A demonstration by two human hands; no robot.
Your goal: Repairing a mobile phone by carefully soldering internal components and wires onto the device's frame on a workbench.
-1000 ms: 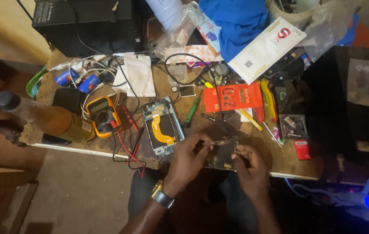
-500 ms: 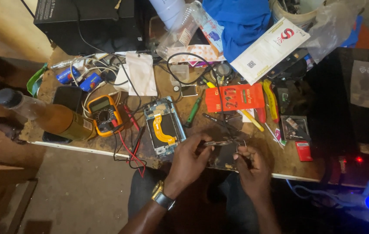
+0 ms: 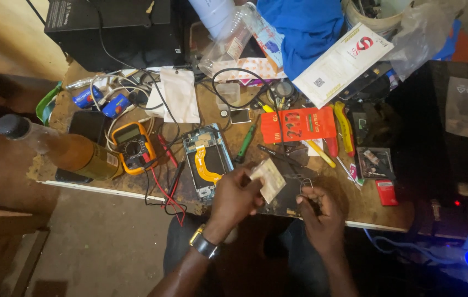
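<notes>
A small pale card (image 3: 269,179), thin, light and probably bendy so best pinched by its edges, is gripped in the left hand (image 3: 234,201) above the table edge (image 3: 107,190), while the right hand (image 3: 322,212) pinches tweezers (image 3: 306,184) beside the opened phone (image 3: 207,159).

A small pale, flat rectangular piece (image 3: 269,179) is tilted at the counter's near edge. Just right of it stands a thin metal pin tool (image 3: 305,184), upright.
</notes>
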